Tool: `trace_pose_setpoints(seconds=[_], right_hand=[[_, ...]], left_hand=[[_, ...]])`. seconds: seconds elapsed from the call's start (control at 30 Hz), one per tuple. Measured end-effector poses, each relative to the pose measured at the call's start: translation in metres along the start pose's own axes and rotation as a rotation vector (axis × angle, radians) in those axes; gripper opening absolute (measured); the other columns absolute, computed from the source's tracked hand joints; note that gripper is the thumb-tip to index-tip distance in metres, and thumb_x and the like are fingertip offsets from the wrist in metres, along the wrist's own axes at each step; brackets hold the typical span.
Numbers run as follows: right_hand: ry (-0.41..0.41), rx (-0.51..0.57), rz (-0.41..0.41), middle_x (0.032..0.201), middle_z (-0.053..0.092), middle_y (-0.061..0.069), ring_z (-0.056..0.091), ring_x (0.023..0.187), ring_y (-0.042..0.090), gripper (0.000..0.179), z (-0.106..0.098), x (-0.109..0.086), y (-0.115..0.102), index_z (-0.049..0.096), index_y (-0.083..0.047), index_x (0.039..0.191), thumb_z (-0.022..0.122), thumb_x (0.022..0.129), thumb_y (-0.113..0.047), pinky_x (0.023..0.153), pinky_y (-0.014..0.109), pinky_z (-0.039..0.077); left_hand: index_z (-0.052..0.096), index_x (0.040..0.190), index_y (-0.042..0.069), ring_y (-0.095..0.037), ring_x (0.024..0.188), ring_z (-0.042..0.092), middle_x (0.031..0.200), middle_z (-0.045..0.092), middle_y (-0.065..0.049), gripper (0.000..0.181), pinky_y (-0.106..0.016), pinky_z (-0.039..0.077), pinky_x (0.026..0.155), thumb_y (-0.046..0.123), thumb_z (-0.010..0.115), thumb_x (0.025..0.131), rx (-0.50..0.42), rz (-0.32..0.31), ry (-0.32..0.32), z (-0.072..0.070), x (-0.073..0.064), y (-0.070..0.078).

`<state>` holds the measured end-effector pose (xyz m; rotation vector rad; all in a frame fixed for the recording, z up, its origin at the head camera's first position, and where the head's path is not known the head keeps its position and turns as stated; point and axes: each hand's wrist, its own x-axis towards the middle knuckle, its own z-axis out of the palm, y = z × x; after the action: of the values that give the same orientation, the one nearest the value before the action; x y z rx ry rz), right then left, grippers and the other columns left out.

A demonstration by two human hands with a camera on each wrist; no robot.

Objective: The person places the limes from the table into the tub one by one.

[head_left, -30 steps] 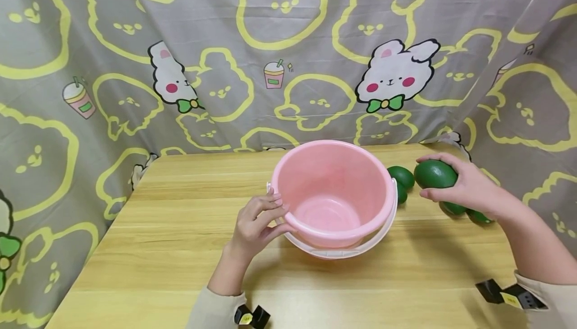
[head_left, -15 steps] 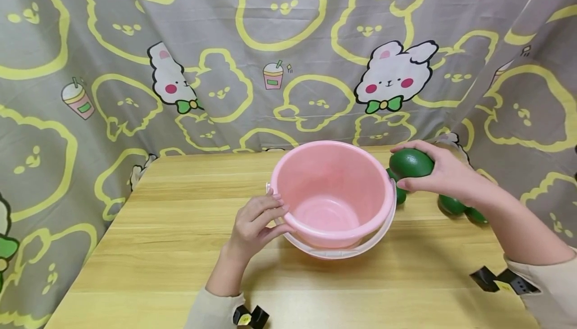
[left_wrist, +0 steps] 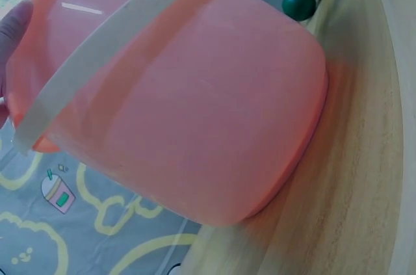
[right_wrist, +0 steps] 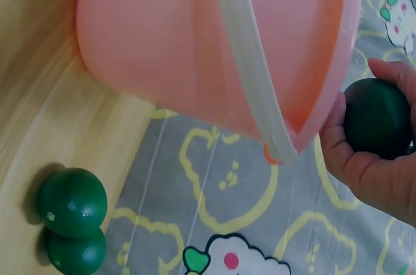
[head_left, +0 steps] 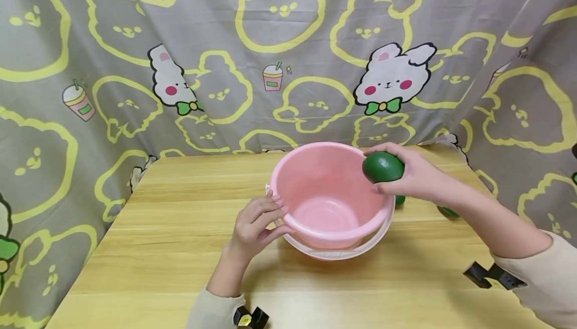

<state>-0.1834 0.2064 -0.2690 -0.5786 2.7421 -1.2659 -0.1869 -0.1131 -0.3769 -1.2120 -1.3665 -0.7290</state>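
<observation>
A pink bucket [head_left: 315, 179] with a white handle [head_left: 333, 255] stands upright on the table. My left hand [head_left: 257, 224] pinches its left rim, fingers over the edge and thumb at the outside front. At the bucket's right rim, my right hand [head_left: 419, 176] grips a smooth, dark green avocado [head_left: 383, 166] between thumb and fingers. This avocado is raised and overlaps the bucket's opening in the head view. The right wrist view has the hand and its avocado [right_wrist: 377, 119] close outside the rim.
Two more avocados lie together on the table, an upper avocado [right_wrist: 71, 200] and a lower avocado [right_wrist: 78, 252]. Right of the bucket, an avocado [head_left: 399, 200] and another avocado [head_left: 448, 212] show partly behind the right hand and forearm. A patterned curtain [head_left: 216, 28] borders the wooden table [head_left: 180, 229].
My right hand has carried the avocado leftward from beyond the bucket's right side to over its right rim. The left hand and bucket have stayed in place.
</observation>
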Motion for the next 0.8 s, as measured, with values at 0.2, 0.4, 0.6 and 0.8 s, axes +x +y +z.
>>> trace_pose_setpoints(seconds=[0.2, 0.4, 0.6, 0.8], right_hand=[[-0.022, -0.021, -0.046, 0.115, 0.058, 0.017, 0.06, 0.089, 0.026, 0.063, 0.01, 0.005, -0.005, 0.052, -0.012, 0.126, 0.082, 0.072, -0.014, 0.072, 0.03, 0.057], [-0.053, -0.067, -0.109, 0.115, 0.06, 0.017, 0.06, 0.091, 0.026, 0.064, 0.021, 0.014, -0.01, 0.053, -0.009, 0.125, 0.084, 0.069, -0.013, 0.074, 0.03, 0.057], [-0.087, -0.118, -0.164, 0.118, 0.061, 0.014, 0.06, 0.094, 0.025, 0.068, 0.031, 0.016, -0.012, 0.053, -0.01, 0.127, 0.083, 0.067, -0.009, 0.077, 0.031, 0.057], [-0.117, -0.138, -0.177, 0.12, 0.058, 0.014, 0.059, 0.095, 0.025, 0.069, 0.033, 0.016, -0.016, 0.054, -0.012, 0.128, 0.085, 0.067, -0.013, 0.076, 0.032, 0.056]], left_hand=[[0.07, 0.082, -0.008, -0.034, 0.077, 0.065, 0.081, 0.066, -0.018, 0.035, -0.036, 0.059, 0.086, 0.028, 0.072, 0.083, -0.006, -0.004, -0.004, 0.001, 0.0, 0.0], [0.07, 0.083, -0.008, -0.034, 0.077, 0.065, 0.08, 0.066, -0.018, 0.035, -0.036, 0.06, 0.083, 0.027, 0.071, 0.084, 0.011, 0.015, -0.009, 0.0, 0.0, -0.001], [0.07, 0.083, -0.007, -0.033, 0.078, 0.066, 0.081, 0.066, -0.019, 0.034, -0.035, 0.06, 0.083, 0.026, 0.071, 0.085, 0.017, 0.023, -0.022, -0.002, -0.001, 0.0], [0.071, 0.084, -0.007, -0.033, 0.078, 0.066, 0.082, 0.066, -0.017, 0.035, -0.035, 0.06, 0.084, 0.027, 0.071, 0.084, 0.007, -0.016, -0.028, -0.003, -0.001, 0.002]])
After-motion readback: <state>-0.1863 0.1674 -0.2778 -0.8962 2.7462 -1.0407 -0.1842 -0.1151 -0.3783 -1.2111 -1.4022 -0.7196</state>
